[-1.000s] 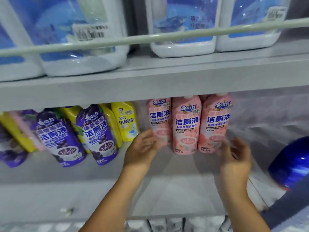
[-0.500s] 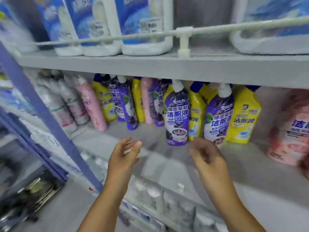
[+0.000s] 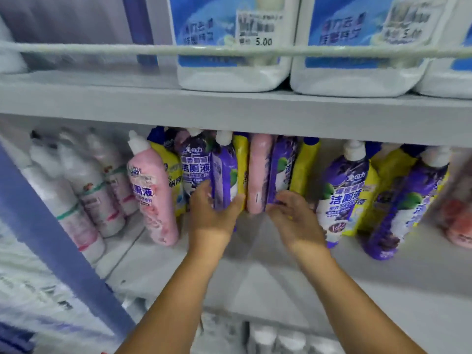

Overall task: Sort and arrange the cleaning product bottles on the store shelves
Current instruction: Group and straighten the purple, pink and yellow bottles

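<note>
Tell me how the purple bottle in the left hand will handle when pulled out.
The purple bottle looks tall and narrow, so it probably tips easily. Its glossy wrap may be slippery. Neighbours press close, so the pink bottle might topple.

Even, cool, fairly bright light falls from above and in front, leaving soft shadows under the upper shelf [image 3: 229,108] and beneath the forearms. Motion blur smears the whole picture (labels on the bottles are mostly unreadable). The white bottles [image 3: 76,185] at far left wash out palely, and wide-angle distortion bows the rail [image 3: 127,49].
</note>
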Motion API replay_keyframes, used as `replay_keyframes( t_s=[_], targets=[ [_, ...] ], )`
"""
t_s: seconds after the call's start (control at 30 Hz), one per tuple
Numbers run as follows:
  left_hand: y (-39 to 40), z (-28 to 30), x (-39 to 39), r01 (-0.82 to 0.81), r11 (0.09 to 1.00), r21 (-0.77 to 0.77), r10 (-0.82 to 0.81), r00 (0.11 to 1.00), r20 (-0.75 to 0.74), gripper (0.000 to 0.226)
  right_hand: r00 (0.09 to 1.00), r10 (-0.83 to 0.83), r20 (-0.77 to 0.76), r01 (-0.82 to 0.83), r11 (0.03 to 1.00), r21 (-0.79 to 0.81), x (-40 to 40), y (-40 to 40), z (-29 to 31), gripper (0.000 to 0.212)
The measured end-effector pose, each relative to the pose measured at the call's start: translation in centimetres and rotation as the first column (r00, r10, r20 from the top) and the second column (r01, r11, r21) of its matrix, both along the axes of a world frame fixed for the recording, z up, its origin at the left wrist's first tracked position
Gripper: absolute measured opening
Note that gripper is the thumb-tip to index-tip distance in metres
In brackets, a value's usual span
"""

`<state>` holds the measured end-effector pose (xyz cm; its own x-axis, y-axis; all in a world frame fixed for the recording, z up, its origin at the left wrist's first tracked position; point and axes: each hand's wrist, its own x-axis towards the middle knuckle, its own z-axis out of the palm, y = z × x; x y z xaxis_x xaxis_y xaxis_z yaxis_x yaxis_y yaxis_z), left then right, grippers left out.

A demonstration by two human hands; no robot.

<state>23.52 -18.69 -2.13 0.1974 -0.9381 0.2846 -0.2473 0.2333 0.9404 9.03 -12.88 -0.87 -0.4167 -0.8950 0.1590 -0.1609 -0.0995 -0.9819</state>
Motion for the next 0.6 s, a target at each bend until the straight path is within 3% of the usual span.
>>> replay_keyframes(
  t_s=[0.1, 0.17, 0.27, 0.4, 0.5, 0.6],
  targets=[
    [-1.7, 1.1, -0.4, 0.015, 1.000, 0.021, -0.018, 0.988, 0.152, 0.076, 0.990, -0.107, -0.091, 0.103, 0.994, -0.048, 0.2, -1.7, 1.8, 0.040],
    [-2.1, 1.6, -0.6, -0.041, 0.999, -0.002, 0.040, 0.965, 0.259, 0.087, 0.972, -0.198, -0.129, 0.183, 0.976, -0.122, 0.4, -2.5, 3.6, 0.041],
    [-2.4, 1.6, -0.3, -0.047, 0.997, -0.058, 0.062, 0.954, 0.292, 0.073, 0.925, -0.297, -0.238, 0.250, 0.946, -0.207, 0.2, -4.5, 5.3, 0.018],
    [-2.6, 0.6, 1.2, -0.005, 0.998, -0.063, 0.019, 0.971, 0.237, 0.054, 0.857, -0.374, -0.355, 0.294, 0.920, -0.258, -0.8, -7.4, 6.2, 0.029],
    [-1.9, 0.4, 2.5, -0.016, 0.999, -0.041, 0.023, 0.983, 0.181, 0.039, 0.848, -0.409, -0.337, 0.327, 0.904, -0.275, -0.2, -8.3, 6.9, 0.018],
    [-1.5, -0.1, 3.9, -0.025, 0.997, -0.069, 0.031, 0.995, 0.090, 0.042, 0.809, -0.418, -0.414, 0.297, 0.897, -0.327, 1.6, -9.3, 7.7, 0.020]
  ],
)
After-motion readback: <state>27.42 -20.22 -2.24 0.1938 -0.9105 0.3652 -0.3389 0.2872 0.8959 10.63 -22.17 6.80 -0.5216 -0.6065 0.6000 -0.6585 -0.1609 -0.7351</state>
